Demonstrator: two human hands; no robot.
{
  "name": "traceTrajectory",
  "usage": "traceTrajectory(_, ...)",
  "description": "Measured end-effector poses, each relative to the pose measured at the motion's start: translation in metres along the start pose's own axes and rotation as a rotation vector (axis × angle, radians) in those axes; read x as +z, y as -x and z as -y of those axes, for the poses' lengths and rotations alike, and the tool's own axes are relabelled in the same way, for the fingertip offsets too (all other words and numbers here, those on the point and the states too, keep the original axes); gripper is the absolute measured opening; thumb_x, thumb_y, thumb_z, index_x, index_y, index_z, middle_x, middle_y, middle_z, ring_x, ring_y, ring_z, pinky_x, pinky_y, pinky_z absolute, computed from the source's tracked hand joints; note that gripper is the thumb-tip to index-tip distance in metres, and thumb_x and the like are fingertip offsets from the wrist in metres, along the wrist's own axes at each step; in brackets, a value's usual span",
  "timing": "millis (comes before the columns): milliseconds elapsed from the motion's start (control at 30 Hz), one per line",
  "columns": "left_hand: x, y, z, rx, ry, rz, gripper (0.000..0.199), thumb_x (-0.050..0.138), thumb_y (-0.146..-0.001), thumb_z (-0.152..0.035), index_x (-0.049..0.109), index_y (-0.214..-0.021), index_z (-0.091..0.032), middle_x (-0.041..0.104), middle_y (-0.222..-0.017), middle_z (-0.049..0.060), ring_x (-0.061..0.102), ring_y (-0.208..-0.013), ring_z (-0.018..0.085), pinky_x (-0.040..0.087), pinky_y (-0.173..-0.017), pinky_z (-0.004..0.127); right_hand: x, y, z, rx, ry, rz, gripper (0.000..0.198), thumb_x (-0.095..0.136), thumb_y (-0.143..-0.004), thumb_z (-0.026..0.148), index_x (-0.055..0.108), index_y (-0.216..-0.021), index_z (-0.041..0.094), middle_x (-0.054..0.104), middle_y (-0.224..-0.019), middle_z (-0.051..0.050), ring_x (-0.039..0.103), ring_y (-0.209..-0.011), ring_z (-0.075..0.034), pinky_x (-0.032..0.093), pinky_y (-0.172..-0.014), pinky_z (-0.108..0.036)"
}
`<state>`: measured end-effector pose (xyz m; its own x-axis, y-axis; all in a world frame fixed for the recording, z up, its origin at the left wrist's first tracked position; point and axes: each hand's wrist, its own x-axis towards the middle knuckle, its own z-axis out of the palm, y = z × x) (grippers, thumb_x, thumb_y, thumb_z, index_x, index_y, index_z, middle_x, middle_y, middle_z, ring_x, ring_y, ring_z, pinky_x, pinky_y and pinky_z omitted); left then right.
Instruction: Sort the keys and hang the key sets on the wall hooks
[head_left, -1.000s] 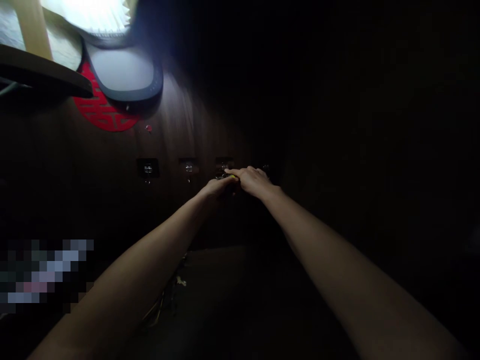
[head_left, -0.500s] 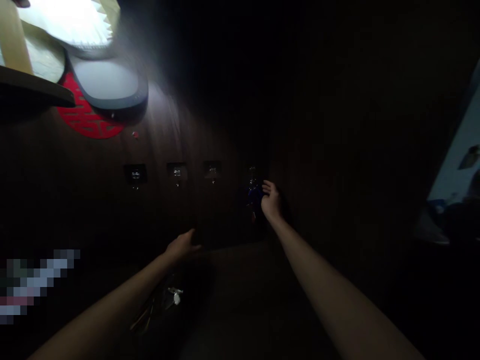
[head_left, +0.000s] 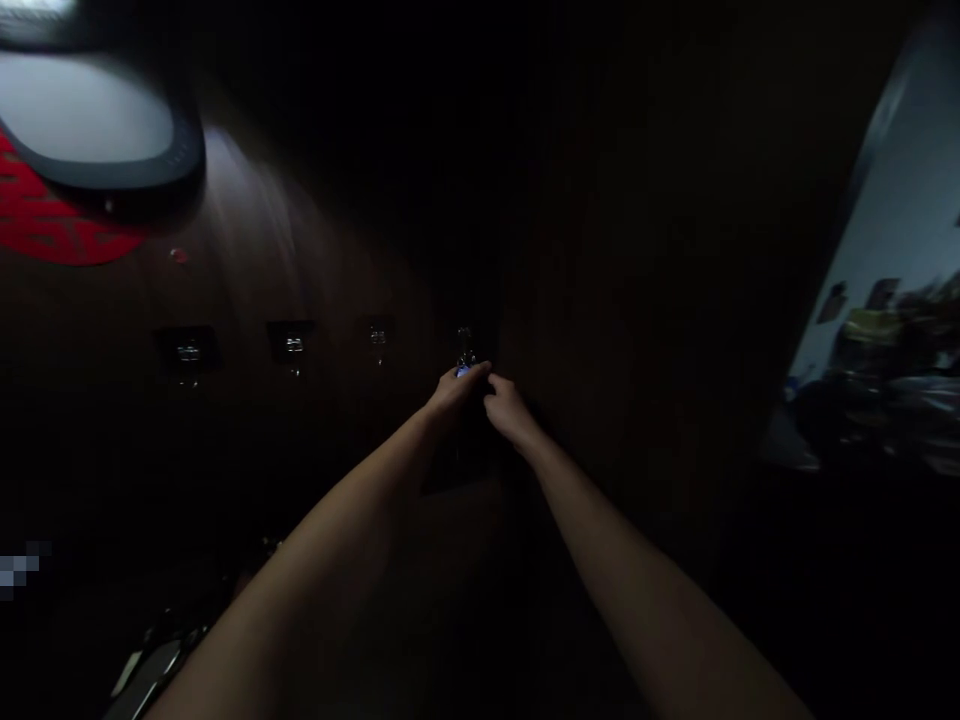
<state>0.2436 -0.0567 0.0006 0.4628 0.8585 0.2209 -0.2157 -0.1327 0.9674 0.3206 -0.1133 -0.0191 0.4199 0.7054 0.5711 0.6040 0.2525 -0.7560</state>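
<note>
The room is very dark, and most of the light falls at the upper left, on a grey rounded object [head_left: 90,110] and a red cut-out [head_left: 75,238] against a dark brown panel [head_left: 247,190]. A row of small shiny fittings [head_left: 294,344] crosses the panel, and a blurred pile of things [head_left: 877,390] lies off to the right. The small blue thing [head_left: 463,372] sits just below the rightmost fitting [head_left: 463,332], at the fingertips of the left hand [head_left: 448,392]. The left grip looks nearly closed there, but whether it has firm hold I cannot tell. The right hand [head_left: 510,408] is just beside it, fingers partly curled; nothing shows in that grip, though its inner side is hidden.

The likeliest trouble, I judge, is a slip: the blue thing is small, the light poor and the arms cover what lies below, so a dropped piece could be hard to find. A hard tug might also strain the fitting, and crowded fingers could knock each other.

Half a second ago the left hand was low and well apart from the right; now the two almost meet. The view has swung too, showing less of the bright corner and more of the pile
</note>
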Motion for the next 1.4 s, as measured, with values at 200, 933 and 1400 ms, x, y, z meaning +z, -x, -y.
traceTrajectory(200, 0.000, 0.000, -0.004, -0.030, 0.062, -0.023, 0.017, 0.069, -0.059, -0.022, 0.063, -0.073, -0.014, 0.060, -0.059, -0.001, 0.057, -0.056, 0.010, 0.047, -0.060, 0.022, -0.018, -0.019, 0.009, -0.153, 0.265, -0.090, 0.042, 0.037, -0.069, 0.001, 0.063, -0.094, 0.022, 0.061, -0.088, -0.002, 0.056, -0.083, -0.014, 0.044, -0.079, -0.029)
traceTrajectory(933, -0.044, 0.042, -0.011, -0.031, -0.084, 0.088, 0.019, 0.072, -0.056, -0.020, 0.062, -0.071, -0.013, 0.060, -0.057, -0.001, 0.054, -0.051, 0.009, 0.045, -0.054, 0.022, -0.016, -0.057, 0.018, -0.219, 0.312, 0.103, 0.042, 0.050, -0.072, 0.004, 0.062, -0.108, 0.023, 0.064, -0.107, 0.000, 0.055, -0.104, -0.019, 0.039, -0.094, -0.035)
traceTrajectory(1400, -0.214, 0.216, 0.065, 0.003, -0.513, -0.364, 0.028, 0.056, -0.066, -0.026, 0.061, -0.092, -0.017, 0.067, -0.096, 0.005, 0.061, -0.092, 0.019, 0.045, -0.082, 0.029, 0.065, 0.146, -0.033, -0.244, 0.192, 0.296, 0.060, 0.033, -0.070, 0.003, 0.046, -0.125, 0.023, 0.059, -0.111, -0.004, 0.052, -0.106, -0.016, 0.038, -0.098, -0.038)
